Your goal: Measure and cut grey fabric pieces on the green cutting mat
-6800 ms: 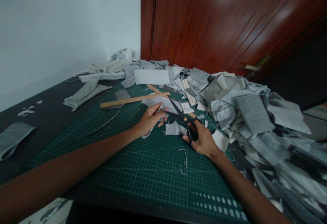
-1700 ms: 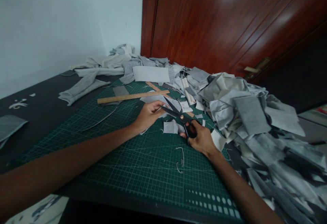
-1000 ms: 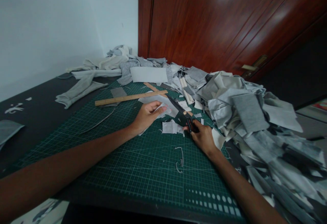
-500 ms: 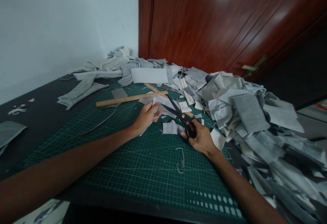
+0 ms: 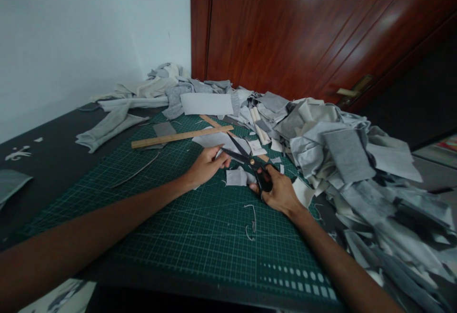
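Observation:
Black scissors [image 5: 252, 161] are in my right hand [image 5: 280, 191], its fingers through the handles. Their blades stand apart and point left, the lower tip close to my left fingertips. My left hand [image 5: 207, 166] is closed in a pinch on a small piece of light fabric [image 5: 219, 152], mostly hidden by the fingers. Just beyond that hand, a larger pale grey piece of cloth [image 5: 211, 138] lies on the green cutting mat [image 5: 200, 237]. Nearer me, beneath the blades, rests a small crumpled grey scrap [image 5: 235, 177].
A wooden ruler [image 5: 182, 136] crosses another wooden strip [image 5: 210, 121] beyond my hands. Grey and cream fabric is heaped on the right [image 5: 350, 156] and along the back [image 5: 157, 87]. Loose cords [image 5: 253, 218] lie on the mat. A wooden door [image 5: 271, 32] stands behind.
My left hand has turned slightly, and less of the fabric in its fingers shows now. The scissors remain apart at the blades, with their lower tip still beside those fingers.

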`<state>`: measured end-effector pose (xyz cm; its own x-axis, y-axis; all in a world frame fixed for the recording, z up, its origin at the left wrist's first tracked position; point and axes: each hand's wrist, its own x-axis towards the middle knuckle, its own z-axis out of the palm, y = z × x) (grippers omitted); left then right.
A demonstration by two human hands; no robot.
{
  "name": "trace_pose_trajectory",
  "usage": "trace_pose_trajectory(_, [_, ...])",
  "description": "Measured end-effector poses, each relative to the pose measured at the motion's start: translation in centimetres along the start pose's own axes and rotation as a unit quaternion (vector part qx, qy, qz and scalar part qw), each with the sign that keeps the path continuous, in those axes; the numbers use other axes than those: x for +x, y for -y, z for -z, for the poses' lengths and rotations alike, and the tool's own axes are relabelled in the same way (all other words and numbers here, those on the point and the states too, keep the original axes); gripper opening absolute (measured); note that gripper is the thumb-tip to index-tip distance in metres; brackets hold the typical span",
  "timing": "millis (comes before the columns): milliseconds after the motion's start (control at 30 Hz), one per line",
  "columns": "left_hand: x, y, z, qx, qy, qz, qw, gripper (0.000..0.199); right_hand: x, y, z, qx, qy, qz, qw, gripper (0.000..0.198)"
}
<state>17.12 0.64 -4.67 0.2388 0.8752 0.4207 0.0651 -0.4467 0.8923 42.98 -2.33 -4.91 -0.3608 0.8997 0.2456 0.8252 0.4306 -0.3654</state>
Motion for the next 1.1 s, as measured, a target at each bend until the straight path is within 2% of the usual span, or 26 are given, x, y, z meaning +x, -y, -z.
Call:
trace_pose_trajectory(333, [0.1,0.4,0.1,0.034,0.007,-0.019,0.999,0.034,0.0,-0.6,-0.3,-0.017,-0.016,0.031,0.999,0.038])
trace_pose_trajectory(700, [-0.1,0.6,0.2,0.064,-0.003,0.001,0.998,0.042,0.0,-1.1,-0.5,-0.037,-0.043,0.023,0.998,0.011])
trace_pose_trajectory(967, [-0.1,0.4,0.2,0.075,-0.021,-0.004,0.997,0.040,0.0,-1.7,-0.7,-0.050,-0.052,-0.001,0.997,0.010])
trace_pose_trajectory(1100, [0.0,0.3,0.1,0.048,-0.024,0.021,0.998,0.040,0.1,-1.6,-0.7,-0.013,-0.060,-0.027,0.998,0.016])
